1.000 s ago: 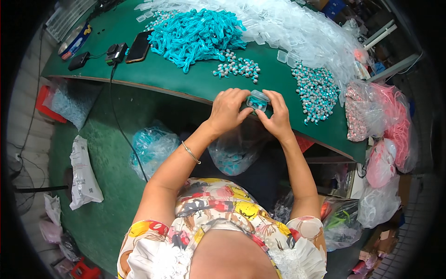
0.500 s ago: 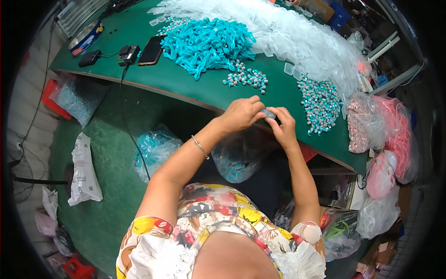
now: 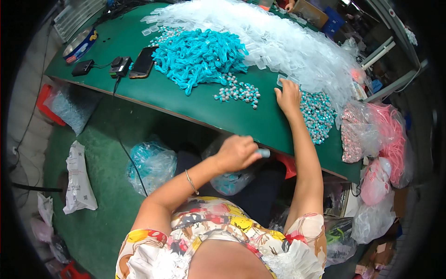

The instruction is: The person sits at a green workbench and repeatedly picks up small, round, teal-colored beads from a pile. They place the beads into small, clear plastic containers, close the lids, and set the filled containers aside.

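Her left hand [image 3: 236, 153] pinches a small pale-blue packet [image 3: 264, 152] over the table edge; her right hand [image 3: 288, 96], fingers loosely spread, touches the beads [image 3: 318, 116].

small clear packet [image 3: 263, 152] w/ teal contents | pinched at fingertips, frame centre, just below table edge, above a bag | heap of small teal-grey pieces [image 3: 317, 115] | loose, flat on green top, right of centre, under fingers

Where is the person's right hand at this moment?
In the head view, the right hand is stretched out on the green table, right of centre, between the small bead cluster and the larger bead pile.
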Available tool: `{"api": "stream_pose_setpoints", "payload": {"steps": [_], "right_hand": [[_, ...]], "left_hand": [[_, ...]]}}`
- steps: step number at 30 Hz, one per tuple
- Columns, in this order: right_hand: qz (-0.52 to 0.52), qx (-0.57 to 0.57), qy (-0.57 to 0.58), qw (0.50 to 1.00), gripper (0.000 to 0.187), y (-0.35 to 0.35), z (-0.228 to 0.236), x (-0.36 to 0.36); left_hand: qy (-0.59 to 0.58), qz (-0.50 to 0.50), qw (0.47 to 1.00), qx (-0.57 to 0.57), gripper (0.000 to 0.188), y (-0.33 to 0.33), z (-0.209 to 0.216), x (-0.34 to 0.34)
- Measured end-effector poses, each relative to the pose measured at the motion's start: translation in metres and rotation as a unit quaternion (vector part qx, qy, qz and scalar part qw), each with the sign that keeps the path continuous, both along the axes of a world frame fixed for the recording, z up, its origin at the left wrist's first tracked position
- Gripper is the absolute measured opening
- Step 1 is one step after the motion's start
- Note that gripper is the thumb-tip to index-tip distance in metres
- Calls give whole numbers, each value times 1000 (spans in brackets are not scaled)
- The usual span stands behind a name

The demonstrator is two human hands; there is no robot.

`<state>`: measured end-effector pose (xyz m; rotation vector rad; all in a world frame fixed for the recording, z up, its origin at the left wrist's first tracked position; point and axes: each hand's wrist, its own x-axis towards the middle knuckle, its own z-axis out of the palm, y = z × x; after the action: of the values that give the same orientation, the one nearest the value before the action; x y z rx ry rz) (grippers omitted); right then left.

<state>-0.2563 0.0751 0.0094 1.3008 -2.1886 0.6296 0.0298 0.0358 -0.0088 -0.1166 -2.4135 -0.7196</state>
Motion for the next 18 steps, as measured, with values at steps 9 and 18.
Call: {"api": "stream_pose_setpoints", "payload": {"steps": [9,18], "right_hand": [[-27,75,5,997,19,1,-11,-8],[113,28,-31,993,15,76,8,86]], "left_hand": [[50,94,994,40,15,-32,12,-2],[15,188,982,-20,12,-70,11,-83]]}}
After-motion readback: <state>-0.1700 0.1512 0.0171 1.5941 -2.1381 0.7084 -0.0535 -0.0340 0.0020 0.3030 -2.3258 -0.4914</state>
